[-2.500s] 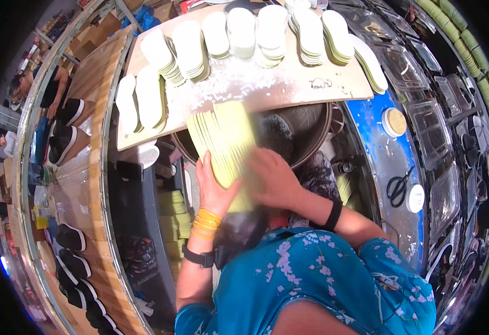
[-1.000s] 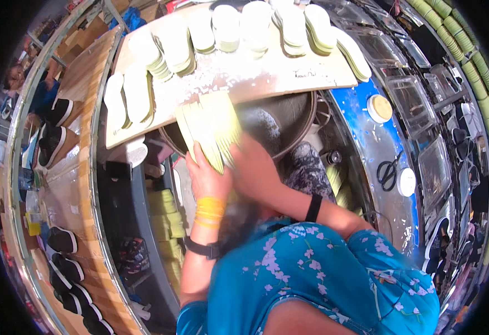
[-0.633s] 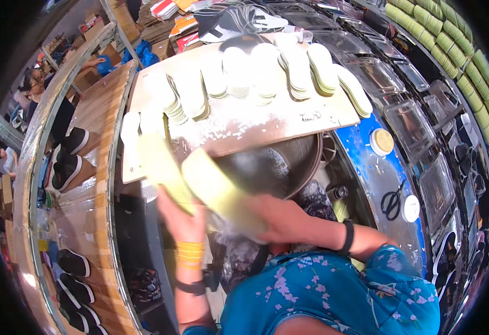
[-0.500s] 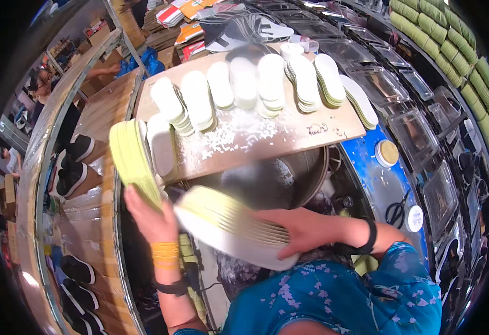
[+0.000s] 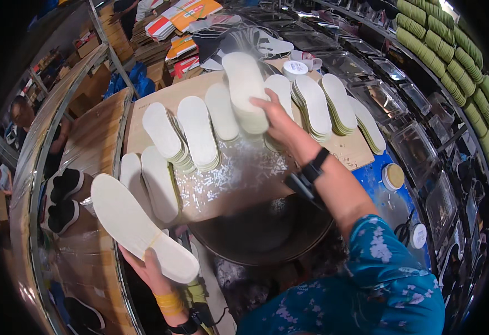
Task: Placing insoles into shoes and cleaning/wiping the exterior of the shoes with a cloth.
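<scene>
My left hand (image 5: 144, 268) is closed round the heel half of a white insole stack (image 5: 124, 206), held tilted at the left of the board; a thin yellowish line crosses its top face. Stretched forward, my right hand (image 5: 278, 120) grips another stack of insoles (image 5: 243, 84) at the back middle of the board, fingers on its side. That stack is slightly blurred, and I cannot tell whether it touches the board. Beside it stand more white-topped, green-edged stacks in a row, such as one insole stack (image 5: 197, 128) to its left and another (image 5: 311, 103) to its right.
White scraps (image 5: 227, 176) litter the wooden board (image 5: 205, 204). A dark round basin (image 5: 255, 240) sits below its front edge. At right, a blue surface (image 5: 375, 181) bears a round tub (image 5: 392, 176). A wrapped shelf with black shoes (image 5: 66, 184) stands left; clear boxes (image 5: 414, 139) line the right.
My right hand has moved from the near middle up to the stack at the back. The left-hand stack now shows its white face instead of green, and has come lower. The view has shifted slightly.
</scene>
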`<state>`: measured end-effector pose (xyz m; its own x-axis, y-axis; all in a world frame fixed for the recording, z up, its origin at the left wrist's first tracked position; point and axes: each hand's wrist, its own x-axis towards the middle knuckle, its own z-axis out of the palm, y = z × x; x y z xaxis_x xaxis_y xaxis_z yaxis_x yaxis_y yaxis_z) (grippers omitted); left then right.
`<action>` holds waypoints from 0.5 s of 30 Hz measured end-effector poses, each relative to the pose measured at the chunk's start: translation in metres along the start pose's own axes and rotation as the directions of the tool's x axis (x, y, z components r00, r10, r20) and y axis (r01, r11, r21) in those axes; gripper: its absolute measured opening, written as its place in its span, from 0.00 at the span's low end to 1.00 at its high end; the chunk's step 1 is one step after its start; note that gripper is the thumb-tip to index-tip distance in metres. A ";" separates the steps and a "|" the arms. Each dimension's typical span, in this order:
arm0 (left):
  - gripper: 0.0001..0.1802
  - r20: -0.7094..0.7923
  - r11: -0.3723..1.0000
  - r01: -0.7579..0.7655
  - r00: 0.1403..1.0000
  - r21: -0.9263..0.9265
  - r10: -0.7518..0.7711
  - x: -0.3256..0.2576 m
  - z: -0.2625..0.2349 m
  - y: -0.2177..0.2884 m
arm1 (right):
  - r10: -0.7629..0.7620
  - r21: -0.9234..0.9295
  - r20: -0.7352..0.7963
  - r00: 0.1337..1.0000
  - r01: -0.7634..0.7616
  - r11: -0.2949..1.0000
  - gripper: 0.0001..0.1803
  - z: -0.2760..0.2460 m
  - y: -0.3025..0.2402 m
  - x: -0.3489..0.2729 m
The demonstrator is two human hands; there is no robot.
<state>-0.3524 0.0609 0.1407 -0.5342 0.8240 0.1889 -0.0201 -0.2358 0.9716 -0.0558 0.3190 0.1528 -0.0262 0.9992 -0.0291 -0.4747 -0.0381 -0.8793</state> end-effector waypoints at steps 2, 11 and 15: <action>0.37 0.010 1.000 0.017 1.000 -0.007 -0.017 -0.004 -0.001 -0.006 | -0.023 -0.020 -0.172 0.985 0.020 1.000 0.48 0.007 0.015 0.031; 0.39 0.109 0.993 0.110 0.988 0.046 -0.114 -0.015 -0.012 -0.026 | -0.328 -0.690 -0.334 0.884 0.008 0.724 0.38 -0.020 0.061 0.065; 0.38 0.042 1.000 0.020 0.999 0.021 -0.021 -0.013 -0.016 -0.036 | -0.427 -0.747 0.129 0.895 0.371 0.552 0.39 0.047 0.052 -0.067</action>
<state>-0.3578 0.0503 0.1013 -0.4974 0.8498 0.1745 -0.0129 -0.2083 0.9780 -0.1202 0.2495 0.1319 0.0661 0.9094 0.4106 0.3852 0.3563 -0.8513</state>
